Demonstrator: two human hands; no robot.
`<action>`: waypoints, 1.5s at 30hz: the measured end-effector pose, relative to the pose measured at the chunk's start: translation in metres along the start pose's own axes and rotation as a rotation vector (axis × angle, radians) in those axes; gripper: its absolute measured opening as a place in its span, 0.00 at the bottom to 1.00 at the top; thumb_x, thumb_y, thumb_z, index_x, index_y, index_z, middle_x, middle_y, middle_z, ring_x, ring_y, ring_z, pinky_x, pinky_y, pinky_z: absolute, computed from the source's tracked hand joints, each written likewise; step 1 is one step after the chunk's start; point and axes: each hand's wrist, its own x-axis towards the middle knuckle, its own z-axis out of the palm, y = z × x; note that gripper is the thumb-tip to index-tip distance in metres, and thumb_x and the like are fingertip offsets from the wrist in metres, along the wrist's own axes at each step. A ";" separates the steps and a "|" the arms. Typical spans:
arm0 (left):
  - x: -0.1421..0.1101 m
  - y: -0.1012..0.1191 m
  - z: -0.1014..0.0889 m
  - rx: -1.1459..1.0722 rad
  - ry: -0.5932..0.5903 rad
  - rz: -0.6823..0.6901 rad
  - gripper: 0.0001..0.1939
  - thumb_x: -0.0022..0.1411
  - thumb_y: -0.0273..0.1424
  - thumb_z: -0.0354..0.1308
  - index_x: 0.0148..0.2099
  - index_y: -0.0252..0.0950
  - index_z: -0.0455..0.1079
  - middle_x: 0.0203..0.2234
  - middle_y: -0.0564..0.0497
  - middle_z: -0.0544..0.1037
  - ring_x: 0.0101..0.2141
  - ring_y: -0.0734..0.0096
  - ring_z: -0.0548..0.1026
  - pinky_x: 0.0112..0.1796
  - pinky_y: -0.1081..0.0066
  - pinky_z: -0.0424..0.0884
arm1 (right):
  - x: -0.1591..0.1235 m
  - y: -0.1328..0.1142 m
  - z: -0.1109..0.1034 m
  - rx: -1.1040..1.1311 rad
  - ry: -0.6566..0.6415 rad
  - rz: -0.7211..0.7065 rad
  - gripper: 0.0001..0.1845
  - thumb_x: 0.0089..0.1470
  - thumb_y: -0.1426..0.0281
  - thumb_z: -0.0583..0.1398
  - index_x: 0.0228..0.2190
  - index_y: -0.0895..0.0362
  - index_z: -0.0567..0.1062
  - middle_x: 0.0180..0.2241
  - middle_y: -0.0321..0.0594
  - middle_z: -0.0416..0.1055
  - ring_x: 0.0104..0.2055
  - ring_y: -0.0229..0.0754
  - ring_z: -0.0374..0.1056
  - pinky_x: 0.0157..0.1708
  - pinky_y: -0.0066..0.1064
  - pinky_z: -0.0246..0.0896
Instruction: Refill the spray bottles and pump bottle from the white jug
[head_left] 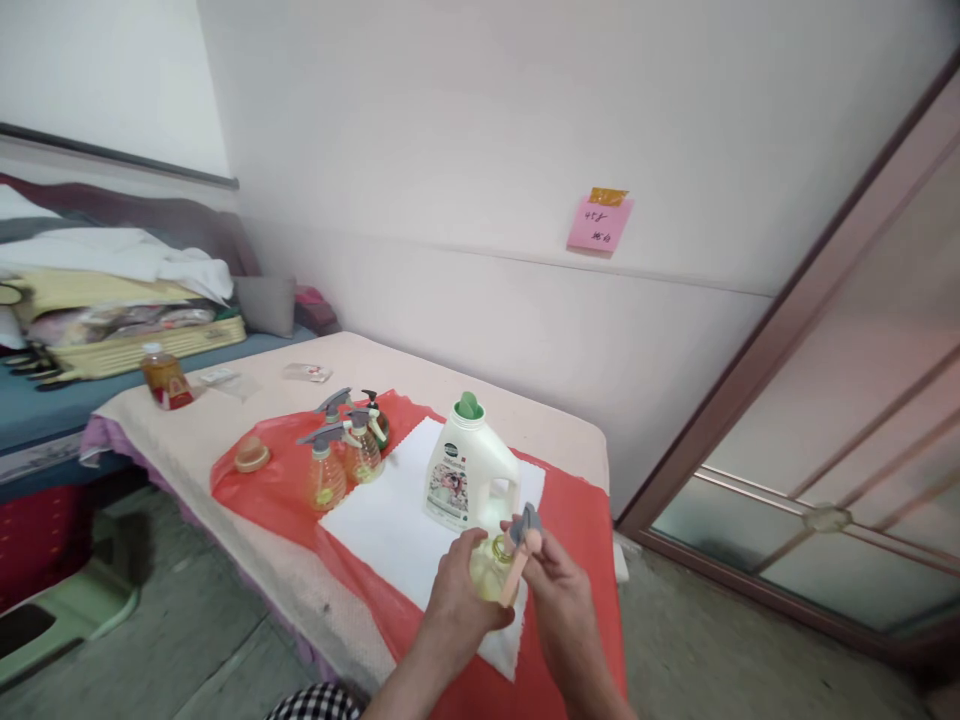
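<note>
My left hand (456, 598) is wrapped around a clear, yellowish spray bottle (487, 578) near the table's front. Beside the bottle's neck, my right hand (561, 590) grips a grey spray head (528, 522) with a peach-coloured trigger. Whether the head touches the neck I cannot tell. Just behind both hands, a white detergent jug (465, 470) with a green spout stands upright on a white cloth (375, 540). To its left stand several spray bottles, among them a yellow-tinted one (327, 482) with a grey head.
A red plastic sheet (285, 440) lies under the cloth. On it sits a small brush (252, 455). A bottle of amber liquid (166, 378) and plastic packets (306, 372) stand farther left. A pink note (600, 222) is taped to the wall; a stool (75, 600) stands at lower left.
</note>
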 end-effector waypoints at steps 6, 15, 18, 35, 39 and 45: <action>-0.003 -0.010 0.008 0.044 0.063 0.173 0.38 0.35 0.22 0.64 0.53 0.38 0.63 0.49 0.47 0.72 0.49 0.55 0.67 0.50 0.61 0.63 | -0.003 0.016 -0.019 -0.061 -0.114 0.042 0.18 0.46 0.67 0.66 0.42 0.52 0.77 0.44 0.41 0.76 0.47 0.48 0.70 0.48 0.42 0.64; -0.007 -0.011 0.008 0.114 0.039 0.158 0.40 0.36 0.22 0.63 0.56 0.37 0.62 0.52 0.46 0.70 0.52 0.54 0.64 0.50 0.62 0.61 | -0.003 0.009 -0.025 -0.129 -0.123 0.031 0.17 0.43 0.66 0.68 0.39 0.51 0.78 0.41 0.39 0.77 0.46 0.48 0.70 0.47 0.39 0.63; -0.007 -0.011 0.008 0.114 0.027 0.116 0.40 0.35 0.22 0.61 0.56 0.37 0.62 0.52 0.46 0.70 0.52 0.54 0.64 0.49 0.62 0.62 | -0.007 0.008 -0.018 -0.131 -0.076 0.029 0.19 0.42 0.64 0.68 0.39 0.52 0.78 0.42 0.40 0.77 0.47 0.48 0.70 0.48 0.38 0.63; -0.012 -0.004 0.003 -0.039 -0.076 0.122 0.39 0.35 0.24 0.64 0.55 0.40 0.65 0.49 0.48 0.72 0.48 0.57 0.67 0.48 0.64 0.64 | 0.008 0.000 -0.025 -0.051 -0.187 0.114 0.17 0.43 0.62 0.67 0.36 0.54 0.78 0.36 0.43 0.77 0.40 0.49 0.72 0.43 0.43 0.66; -0.015 -0.001 0.001 -0.107 -0.105 0.109 0.39 0.36 0.25 0.64 0.55 0.41 0.65 0.48 0.49 0.72 0.48 0.57 0.67 0.47 0.65 0.64 | 0.012 -0.004 -0.026 -0.064 -0.197 0.129 0.20 0.40 0.63 0.69 0.38 0.54 0.78 0.34 0.42 0.78 0.40 0.48 0.72 0.43 0.42 0.66; -0.015 0.000 -0.001 -0.077 -0.117 0.082 0.39 0.36 0.25 0.63 0.55 0.41 0.65 0.47 0.48 0.72 0.48 0.57 0.66 0.46 0.64 0.64 | 0.013 0.000 -0.032 -0.115 -0.210 0.147 0.20 0.42 0.61 0.69 0.39 0.53 0.79 0.35 0.42 0.78 0.40 0.47 0.72 0.46 0.43 0.64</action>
